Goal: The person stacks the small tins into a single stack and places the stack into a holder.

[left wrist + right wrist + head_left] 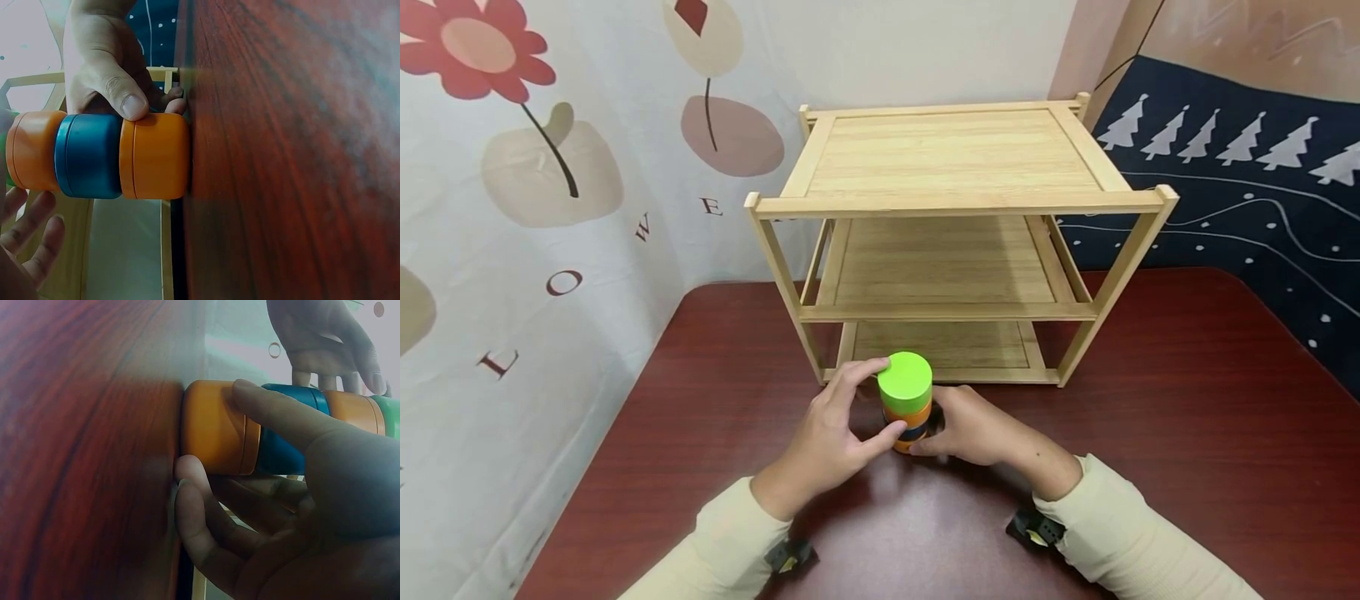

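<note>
Small round lidded jars stand in one upright stack on the table. The green jar (906, 382) is on top. Below it come an orange jar (39, 150), a dark blue jar (90, 156) and another orange jar (156, 159) at the bottom, which touches the tabletop. My left hand (827, 437) holds the green jar between thumb and index finger, while its other fingers hang loosely beside the stack. Low on the right, my right hand (973, 427) grips the bottom orange jar, thumb on the near side and fingers partly hidden behind it.
Just behind the stack stands a three-level wooden shelf (947, 204) on the dark red table (700, 375). A printed cloth (647, 133) hangs along the left and back, and a navy one with white trees (1247, 183) at right. Both wrists wear small black devices (1036, 528).
</note>
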The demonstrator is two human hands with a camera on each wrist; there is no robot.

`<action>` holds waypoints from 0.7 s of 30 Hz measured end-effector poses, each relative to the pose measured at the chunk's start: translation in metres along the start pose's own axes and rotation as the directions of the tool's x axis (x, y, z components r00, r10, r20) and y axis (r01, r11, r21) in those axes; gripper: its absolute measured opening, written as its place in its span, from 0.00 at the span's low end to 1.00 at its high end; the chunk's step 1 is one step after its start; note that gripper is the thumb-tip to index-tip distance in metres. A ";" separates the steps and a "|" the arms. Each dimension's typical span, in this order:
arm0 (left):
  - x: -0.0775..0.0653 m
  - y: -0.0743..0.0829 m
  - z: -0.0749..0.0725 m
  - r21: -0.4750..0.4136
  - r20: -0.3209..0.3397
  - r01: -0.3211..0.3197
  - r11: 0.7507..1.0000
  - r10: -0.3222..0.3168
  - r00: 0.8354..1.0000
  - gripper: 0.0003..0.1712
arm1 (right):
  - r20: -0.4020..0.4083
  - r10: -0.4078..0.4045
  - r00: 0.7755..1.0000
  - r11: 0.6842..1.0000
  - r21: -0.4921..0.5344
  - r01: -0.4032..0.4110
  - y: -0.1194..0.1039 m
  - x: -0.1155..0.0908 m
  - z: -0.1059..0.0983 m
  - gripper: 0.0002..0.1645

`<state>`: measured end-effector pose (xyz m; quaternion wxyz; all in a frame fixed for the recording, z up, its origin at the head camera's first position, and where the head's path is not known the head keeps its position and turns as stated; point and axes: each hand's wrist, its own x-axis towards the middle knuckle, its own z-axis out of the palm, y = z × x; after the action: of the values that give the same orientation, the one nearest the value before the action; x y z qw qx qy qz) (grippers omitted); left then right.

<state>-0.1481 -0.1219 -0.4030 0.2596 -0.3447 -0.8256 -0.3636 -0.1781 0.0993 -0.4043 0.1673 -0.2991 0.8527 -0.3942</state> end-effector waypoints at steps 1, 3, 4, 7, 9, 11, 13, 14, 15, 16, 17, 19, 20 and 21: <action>0.000 0.000 0.000 0.001 0.000 0.000 1.000 0.000 1.000 0.37 | 0.000 0.002 1.000 1.000 -0.001 -0.002 0.000 0.000 0.000 0.23; 0.000 0.000 0.000 0.002 -0.002 0.002 1.000 -0.002 1.000 0.38 | 0.002 0.003 1.000 1.000 -0.002 -0.003 0.000 0.000 0.000 0.24; 0.000 0.000 0.000 0.001 -0.003 0.004 1.000 -0.004 1.000 0.38 | 0.001 0.004 1.000 1.000 -0.004 -0.004 0.000 0.000 0.000 0.23; -0.001 0.000 0.000 0.006 -0.002 0.019 1.000 -0.019 1.000 0.39 | -0.002 0.001 1.000 1.000 -0.007 -0.001 -0.001 0.000 0.000 0.23; -0.001 0.000 0.000 0.007 -0.003 0.030 1.000 -0.030 1.000 0.39 | -0.004 -0.005 1.000 1.000 -0.010 0.005 0.000 0.000 0.000 0.22; -0.002 0.001 0.000 0.009 -0.004 0.043 0.999 -0.043 0.999 0.40 | -0.007 -0.013 1.000 1.000 -0.009 0.013 -0.001 0.000 0.000 0.22; -0.002 0.001 0.000 0.008 -0.002 0.051 0.999 -0.051 0.999 0.39 | -0.012 -0.019 1.000 1.000 -0.011 0.019 -0.001 0.000 0.000 0.22; -0.002 0.001 0.000 0.008 -0.003 0.052 0.999 -0.052 0.999 0.39 | -0.015 -0.020 1.000 1.000 -0.013 0.020 -0.001 0.000 0.000 0.22; -0.002 0.001 0.000 0.010 -0.003 0.053 0.999 -0.053 0.999 0.39 | -0.020 -0.023 1.000 1.000 -0.018 0.023 -0.001 0.000 0.000 0.22; -0.002 0.001 0.000 0.011 -0.005 0.052 0.999 -0.052 0.999 0.38 | -0.024 -0.026 0.999 0.999 -0.020 0.026 -0.001 0.000 0.000 0.23; -0.001 0.001 0.000 0.013 -0.006 0.052 0.999 -0.052 0.999 0.38 | -0.030 -0.027 0.999 0.999 -0.029 0.026 -0.001 0.000 0.000 0.23; -0.001 0.001 0.000 0.015 -0.011 0.047 0.999 -0.047 0.999 0.37 | -0.053 -0.047 0.997 0.997 -0.056 0.044 -0.001 0.000 0.001 0.23; -0.001 0.001 0.000 0.015 -0.013 0.047 0.999 -0.047 0.999 0.37 | -0.062 -0.052 0.997 0.997 -0.068 0.048 -0.001 0.001 0.001 0.23; -0.001 0.001 0.001 0.014 -0.015 0.047 0.999 -0.047 0.999 0.36 | -0.072 -0.062 0.995 0.995 -0.081 0.057 0.000 0.001 0.001 0.23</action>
<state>-0.1468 -0.1213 -0.4035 0.2594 -0.3207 -0.8341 -0.3663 -0.1778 0.0983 -0.4045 0.1116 -0.3158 0.8640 -0.3760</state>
